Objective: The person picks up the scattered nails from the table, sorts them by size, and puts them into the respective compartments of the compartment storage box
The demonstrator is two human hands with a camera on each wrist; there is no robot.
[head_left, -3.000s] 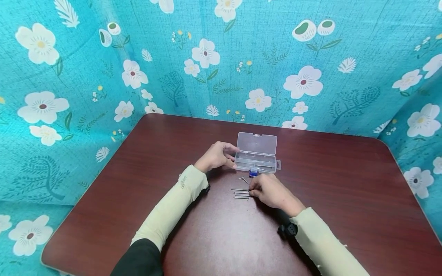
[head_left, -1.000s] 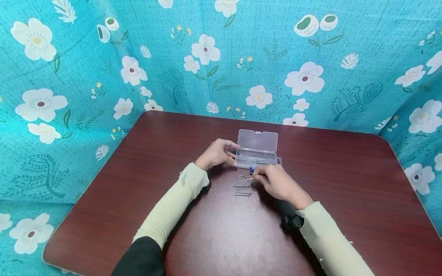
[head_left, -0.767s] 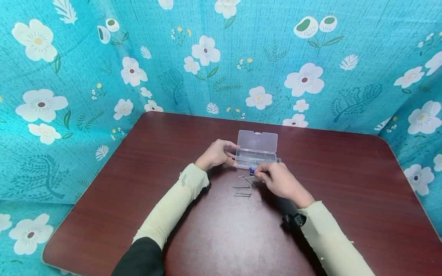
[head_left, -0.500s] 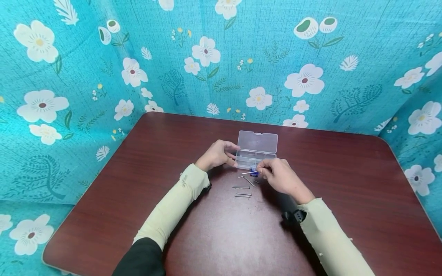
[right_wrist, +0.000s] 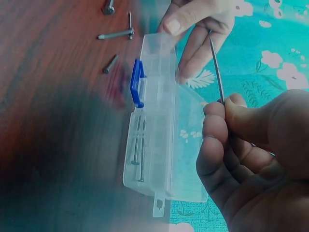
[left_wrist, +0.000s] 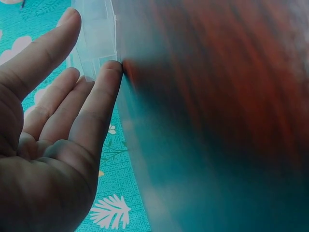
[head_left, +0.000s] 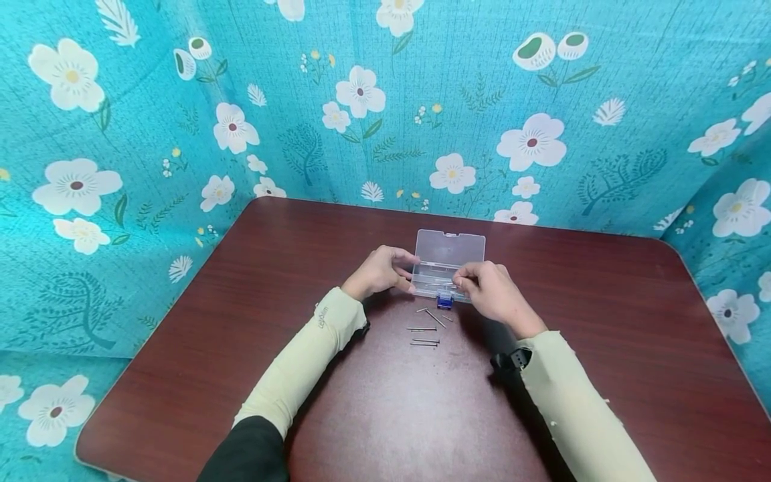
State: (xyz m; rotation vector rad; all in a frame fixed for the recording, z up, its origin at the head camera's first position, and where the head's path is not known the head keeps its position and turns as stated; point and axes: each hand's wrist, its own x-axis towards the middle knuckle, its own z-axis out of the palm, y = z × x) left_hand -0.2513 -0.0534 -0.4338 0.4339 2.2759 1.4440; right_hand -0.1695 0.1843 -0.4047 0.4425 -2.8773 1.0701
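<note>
A clear plastic box (head_left: pixel 434 271) stands with its lid (head_left: pixel 450 248) raised and a blue latch (head_left: pixel 444 302) at its front. My left hand (head_left: pixel 381 271) holds the box's left end, thumb at the front corner, index finger near the hinge. Between thumb and fingertips my right hand (head_left: pixel 490 291) pinches a nail (right_wrist: pixel 217 70) by one end, above the box. The nail's tip points left. Two nails (right_wrist: pixel 139 145) lie in the front right compartment, seen in the right wrist view. Several loose nails (head_left: pixel 423 329) lie on the table in front of the box.
The dark red-brown table (head_left: pixel 301 248) has rounded corners. A turquoise flowered curtain (head_left: pixel 385 100) hangs behind it and along its sides. A dark strapped wrist device (head_left: pixel 518 358) sits at my right wrist.
My right hand has picked up a nail from the loose ones, lifted it past the latch and carried it forward over the box. The left hand has stayed at the box's left end.
</note>
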